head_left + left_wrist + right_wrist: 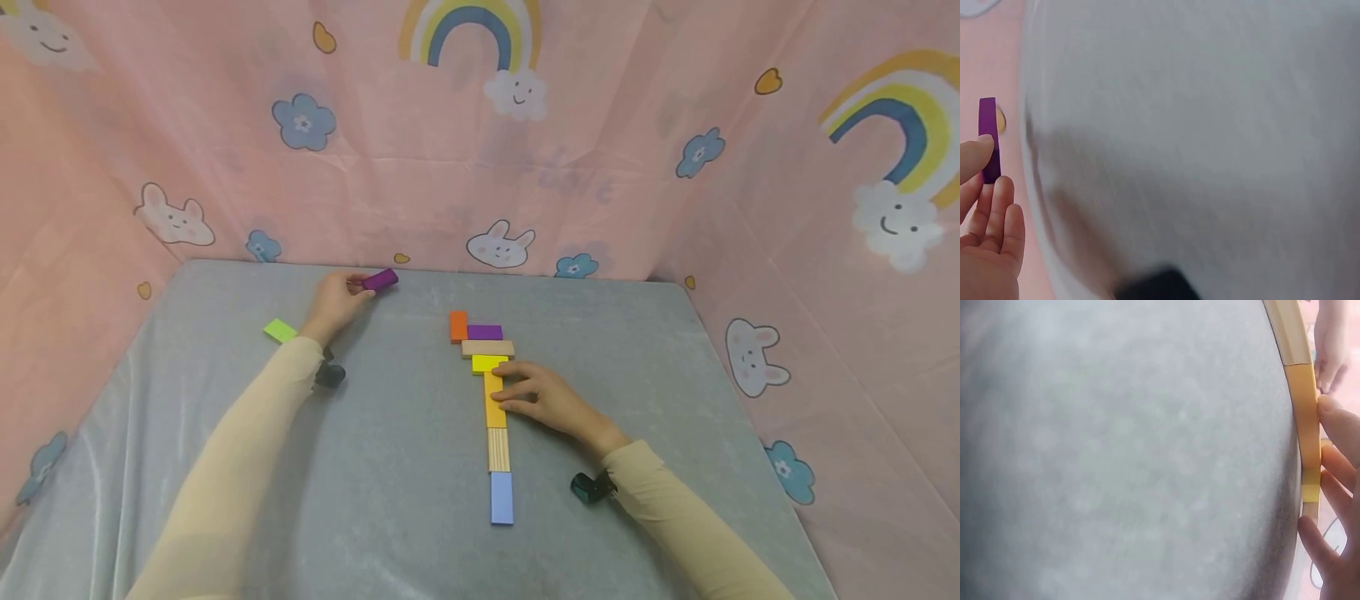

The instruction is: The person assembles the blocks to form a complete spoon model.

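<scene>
My left hand (pixel 337 302) pinches a purple block (pixel 381 280) between thumb and fingers at the table's back left; the left wrist view shows the same purple block (pixel 989 140) above the open palm. My right hand (pixel 551 400) rests its fingertips on the orange-yellow block (pixel 495 402) and the yellow block (pixel 489 363). These belong to a column of blocks: below them a striped wooden block (pixel 498 450) and a blue block (pixel 502 498), above them a plain wooden block (pixel 487 348), with a purple block (pixel 485 332) and an orange-red block (pixel 458 326) at its top.
A lime green block (pixel 280 331) lies beside my left wrist. The grey cloth-covered table (pixel 405 467) meets pink patterned curtains (pixel 360 200) at its back and sides. Dark wrist cameras hang under both wrists.
</scene>
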The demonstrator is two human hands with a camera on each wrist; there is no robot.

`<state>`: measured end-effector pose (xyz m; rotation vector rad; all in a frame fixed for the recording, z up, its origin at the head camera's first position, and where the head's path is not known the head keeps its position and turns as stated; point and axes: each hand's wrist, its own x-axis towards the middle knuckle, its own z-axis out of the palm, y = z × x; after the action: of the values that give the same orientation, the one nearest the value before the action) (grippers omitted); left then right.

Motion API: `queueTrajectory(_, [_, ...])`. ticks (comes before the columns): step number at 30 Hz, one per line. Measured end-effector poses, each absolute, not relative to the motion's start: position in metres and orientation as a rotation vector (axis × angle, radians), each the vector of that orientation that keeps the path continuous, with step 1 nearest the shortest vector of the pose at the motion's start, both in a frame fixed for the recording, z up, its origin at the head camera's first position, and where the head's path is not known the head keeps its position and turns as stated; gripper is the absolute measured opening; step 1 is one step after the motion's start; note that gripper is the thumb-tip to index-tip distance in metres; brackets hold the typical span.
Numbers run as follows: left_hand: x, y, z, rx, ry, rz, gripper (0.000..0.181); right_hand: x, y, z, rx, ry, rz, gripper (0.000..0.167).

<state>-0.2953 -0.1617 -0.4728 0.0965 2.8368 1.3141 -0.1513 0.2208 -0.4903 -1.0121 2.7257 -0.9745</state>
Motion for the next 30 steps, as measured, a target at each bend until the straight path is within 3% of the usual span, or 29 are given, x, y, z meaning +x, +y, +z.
queueTrajectory(17, [-0.289, -0.077, -0.463, 0.499, 2.753, 1.279, 0.034, -0.151, 0.221, -0.49, -0.97, 2.703, -0.986, 0.023])
queueTrajectory(30, [-0.281, -0.038, -0.466, 0.586, 2.768, 1.143, 0.032, -0.151, 0.221, -0.49, -0.966, 2.706, -0.984, 0.022])
